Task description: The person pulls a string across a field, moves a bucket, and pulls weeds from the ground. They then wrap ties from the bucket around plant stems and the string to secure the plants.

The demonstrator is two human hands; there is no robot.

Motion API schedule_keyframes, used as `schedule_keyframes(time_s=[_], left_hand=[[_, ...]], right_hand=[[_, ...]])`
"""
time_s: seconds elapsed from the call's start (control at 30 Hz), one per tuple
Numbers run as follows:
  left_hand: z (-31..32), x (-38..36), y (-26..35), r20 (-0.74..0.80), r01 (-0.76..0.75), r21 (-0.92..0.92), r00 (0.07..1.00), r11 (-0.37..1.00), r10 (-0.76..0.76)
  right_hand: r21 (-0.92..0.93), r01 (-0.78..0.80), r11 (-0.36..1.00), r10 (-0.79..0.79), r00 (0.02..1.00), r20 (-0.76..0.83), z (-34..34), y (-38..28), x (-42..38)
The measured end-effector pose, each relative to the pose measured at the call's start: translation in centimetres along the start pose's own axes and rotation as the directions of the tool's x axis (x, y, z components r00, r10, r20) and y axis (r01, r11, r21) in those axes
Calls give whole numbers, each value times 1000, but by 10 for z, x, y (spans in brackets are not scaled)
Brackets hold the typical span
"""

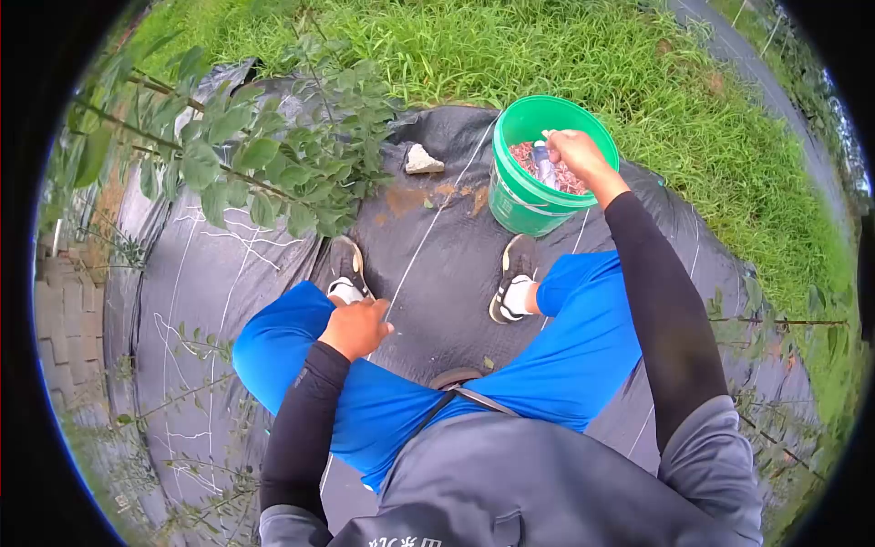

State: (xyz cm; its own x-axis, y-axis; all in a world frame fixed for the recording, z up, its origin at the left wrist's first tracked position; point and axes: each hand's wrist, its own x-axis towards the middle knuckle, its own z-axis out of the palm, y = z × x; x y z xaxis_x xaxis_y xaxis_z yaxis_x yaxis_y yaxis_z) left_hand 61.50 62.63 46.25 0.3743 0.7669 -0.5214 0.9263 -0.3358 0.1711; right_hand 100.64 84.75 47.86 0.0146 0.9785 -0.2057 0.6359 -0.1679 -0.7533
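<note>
My right hand [578, 155] is over the green bucket [533, 219], its fingers pinched together. A small whitish bit shows at the fingertips, too small to name. Just below that hand, a bottle-like object with a pale label [544, 168] lies among pinkish, shredded-looking pieces [523, 157] in the bucket. My left hand [358, 328] rests on my left knee, in blue trousers [283, 333]. Its thumb and forefinger are slightly apart, and nothing shows in it.
Black ground sheeting [410, 264] with white lines lies under my shoes. Beside the bucket is a pale stone [423, 160]. A leafy branch [246, 169] reaches in from the left. Tall grass [510, 46] borders the sheeting, and paving blocks [68, 319] are at far left.
</note>
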Motion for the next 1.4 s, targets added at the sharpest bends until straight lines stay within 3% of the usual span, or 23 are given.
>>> schedule_keyframes(time_s=[0.03, 0.1, 0.17, 0.23, 0.27, 0.3, 0.37, 0.4, 0.43, 0.53, 0.7, 0.8, 0.83, 0.9, 0.93, 0.97, 1.1, 1.17, 1.2, 1.27, 1.3, 1.37, 1.4], left_hand=[[14, 4, -5, -25, 12, -19, 1000, 1000, -12], [40, 14, -18, -151, -114, -279, 986, 954, 73], [33, 14, -15, -186, -124, -281, 980, 952, 73], [31, 14, -16, -85, -67, -321, 996, 945, 42], [30, 13, -17, -82, -65, -316, 996, 947, 41], [30, 12, -18, -64, -44, -273, 998, 961, 27], [32, 12, -20, -41, -34, -221, 999, 975, 26], [33, 12, -21, -59, -39, -236, 998, 971, 26], [32, 13, -20, -79, -48, -251, 996, 967, 29], [27, 18, -16, -14, -18, -213, 1000, 977, 15], [34, 33, -16, -49, -95, -246, 995, 965, 86], [36, 37, -17, -53, -89, -266, 996, 960, 77], [36, 38, -16, -67, -98, -269, 994, 958, 83], [40, 41, -17, -66, -99, -277, 994, 956, 84], [41, 42, -16, -74, -106, -273, 993, 956, 89], [40, 43, -15, -50, -97, -265, 995, 959, 87], [37, 43, -10, -10, -89, -271, 996, 958, 89], [34, 43, -7, -25, -111, -281, 994, 953, 108], [29, 40, -3, -48, -129, -331, 992, 935, 120], [10, 35, 6, -47, -120, -410, 993, 904, 110], [-2, 33, 8, -28, -108, -408, 994, 907, 106], [-25, 34, 12, -69, -168, -422, 986, 891, 153], [-37, 37, 15, -62, -167, -400, 986, 901, 155]], right_hand=[[-174, 38, 984, -36, 999, 13, -10, -10, -1], [-247, 115, 962, -139, 987, -83, -15, 5, 16], [-302, 171, 938, -232, 956, -177, -16, 22, 33], [-178, 83, 981, -128, 957, -261, -17, 28, 37], [50, 116, 992, -102, 967, -231, -19, 27, 31], [56, 112, 992, -96, 967, -235, -21, 24, 30], [382, -91, 920, 170, 969, -178, -28, 15, 20], [457, -119, 881, 196, 973, -124, -31, 8, 13], [461, -124, 879, 207, 969, -133, -34, 15, 13], [720, -164, 674, 82, 986, 148, -43, 27, 13], [805, -219, 551, -49, 955, 293, -51, 23, 3], [649, -190, 737, -24, 952, 306, -37, 16, 0], [440, -194, 877, 35, 939, 343, -30, 8, -3], [167, -224, 960, 122, 873, 473, 4, -6, -12], [52, 3, 999, -29, 870, 492, 29, -1, -17], [-60, 235, 970, -171, 836, 521, 55, 1, -24], [-333, 376, 865, -10, 676, 736, 151, -9, -72], [-393, 552, 736, -145, 695, 704, 191, 9, -90], [-384, 539, 749, -143, 698, 701, 212, 16, -90], [-349, 427, 834, -235, 847, 476, 250, 22, -83], [-334, 421, 843, -230, 845, 482, 266, 22, -74], [-125, 52, 991, 33, 804, 593, 291, 13, -51], [-116, 46, 992, 33, 797, 603, 299, 7, -40]])
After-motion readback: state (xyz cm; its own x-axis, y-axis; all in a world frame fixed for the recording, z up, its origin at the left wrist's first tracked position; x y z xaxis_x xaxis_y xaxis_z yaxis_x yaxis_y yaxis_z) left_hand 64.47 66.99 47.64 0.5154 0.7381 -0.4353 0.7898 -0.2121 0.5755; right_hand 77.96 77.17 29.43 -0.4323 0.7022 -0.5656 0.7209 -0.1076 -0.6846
